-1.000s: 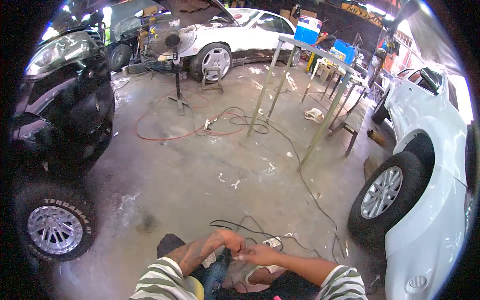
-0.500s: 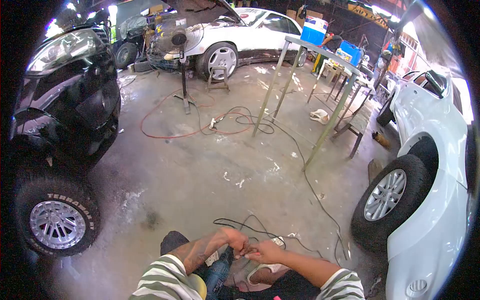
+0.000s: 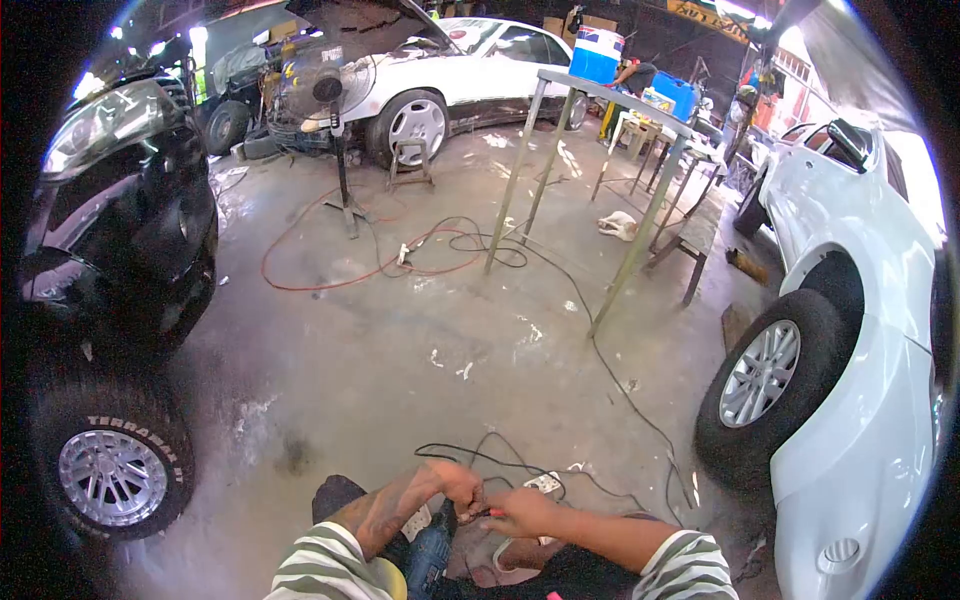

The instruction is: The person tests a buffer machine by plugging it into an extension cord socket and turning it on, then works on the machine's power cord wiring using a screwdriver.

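Note:
My left hand (image 3: 463,487) is closed at the front end of a blue power tool (image 3: 430,555), which points up between my legs. What its fingers grip is too small to make out. Beside it, my right hand (image 3: 520,513) is closed in a pinch on a small red-tipped piece (image 3: 496,513), close against the left fingers. Part of a pale yellow round thing (image 3: 393,578) shows beside the tool, under my left sleeve. A white power strip (image 3: 545,482) lies on the floor just past my right hand, with a black cord (image 3: 470,452) near it.
A black vehicle (image 3: 120,230) stands at the left, a white one (image 3: 850,380) at the right. Farther off are a white car (image 3: 480,85), a pedestal fan (image 3: 335,90), a metal frame stand (image 3: 625,100), a blue-and-white cooler (image 3: 596,55), a red hose (image 3: 290,285) and a bending person (image 3: 635,75).
The view has shifted slightly, so the background sits a little farther left. My right hand has drawn slightly away from my left, and the red tip shows more clearly between them.

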